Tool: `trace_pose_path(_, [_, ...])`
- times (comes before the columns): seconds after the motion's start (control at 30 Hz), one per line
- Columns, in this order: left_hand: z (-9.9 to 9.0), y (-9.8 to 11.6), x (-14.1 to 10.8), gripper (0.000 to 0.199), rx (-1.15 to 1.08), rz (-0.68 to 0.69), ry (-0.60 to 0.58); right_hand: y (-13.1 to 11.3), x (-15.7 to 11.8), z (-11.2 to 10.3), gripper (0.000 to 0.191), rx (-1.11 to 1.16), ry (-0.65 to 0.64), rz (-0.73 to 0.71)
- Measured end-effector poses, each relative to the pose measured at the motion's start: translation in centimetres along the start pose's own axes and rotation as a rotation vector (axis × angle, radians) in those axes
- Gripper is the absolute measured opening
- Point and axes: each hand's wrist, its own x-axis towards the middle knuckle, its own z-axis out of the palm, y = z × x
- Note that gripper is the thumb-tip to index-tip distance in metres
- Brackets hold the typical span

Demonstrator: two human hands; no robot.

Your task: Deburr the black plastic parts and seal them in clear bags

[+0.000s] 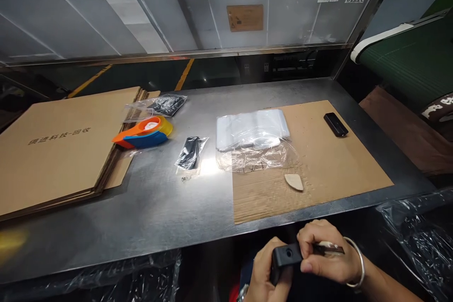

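Note:
Below the table's front edge, my left hand (264,269) grips a black plastic housing (286,255) with a round hole in its end face. My right hand (327,252) is closed beside it, thumb and bent fingers pinching at the housing's right end. A thin dark tool with a shiny edge (331,248) sticks out of the right fist towards the wrist; its working end is hidden and its kind is unclear. Nearest on the table lies a beige wedge-shaped pad (294,182) on a cardboard sheet (339,165). A second black part (336,124), shallow and oblong, rests at the sheet's right.
A stack of clear plastic bags (253,130) overlaps the cardboard. Left of it are a bagged black item (191,153), an orange-blue tape dispenser (145,132) and flattened cartons (60,151). Black-lined bins (424,240) flank my hands; a green conveyor (406,56) stands right.

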Motion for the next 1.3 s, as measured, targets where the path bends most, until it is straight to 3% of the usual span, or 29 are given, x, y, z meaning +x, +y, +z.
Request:
trace_pose_path(0.17, [-0.3,-0.1,1.3,0.035,0.036,0.277,-0.025,0.0,-0.5,0.6,0.022,0.22,0.024,0.084])
trace_pose_path(0.27, [-0.6,-0.2,1.6,0.041,0.114,0.372,-0.033,-0.4,-0.8,1.0,0.031,0.352,0.01,0.178])
trace_pose_path(0.53, [-0.7,-0.8,1.0,0.043,0.189,0.37,-0.078,-1.5,-0.9,1.0,0.032,0.328,-0.037,0.417])
trace_pose_path(0.73, [-0.7,-1.0,0.6,0.031,0.224,0.252,-0.115,-1.1,-0.3,1.1,0.044,0.306,-0.001,0.549])
trace_pose_path(1.0, [-0.7,-1.7,0.5,0.031,0.242,0.331,-0.126,-0.4,-1.3,0.5,0.035,0.628,-0.061,0.581])
trace_pose_path(1.1, [-0.6,-1.8,0.5,0.033,0.237,0.323,-0.132,-0.6,-1.0,0.8,0.036,0.56,-0.039,0.588])
trace_pose_path(1.23, [-0.6,-1.7,0.7,0.033,0.241,0.284,-0.123,-0.8,-0.3,1.7,0.044,0.32,0.086,0.568])
trace_pose_path(1.3, [-0.6,-1.7,0.7,0.033,0.247,0.286,-0.101,-0.5,-0.1,2.0,0.043,0.331,0.105,0.557])
